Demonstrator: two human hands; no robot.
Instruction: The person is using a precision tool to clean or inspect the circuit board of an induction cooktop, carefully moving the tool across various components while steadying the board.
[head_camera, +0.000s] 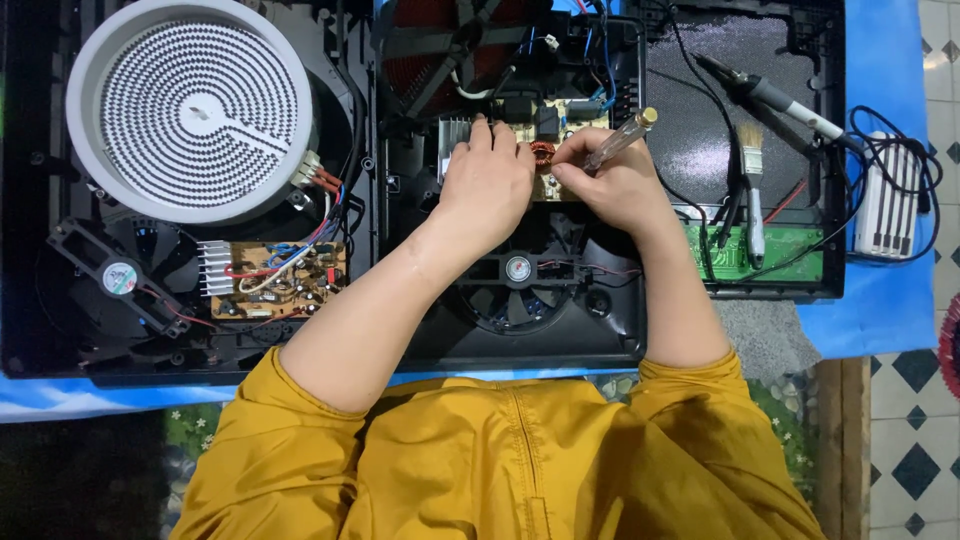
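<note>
Right hand (612, 185) closed around a clear-handled screwdriver (620, 139), left hand (487, 180) pressing fingertips, holding nothing, on the circuit board (540, 125) at upper centre; likely to slip onto the copper coil (542, 152) or nick nearby wires.

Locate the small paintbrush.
Head view, right side: the paintbrush lies upright on the black panel, its handle over the green circuit board, just below the soldering iron.
</note>
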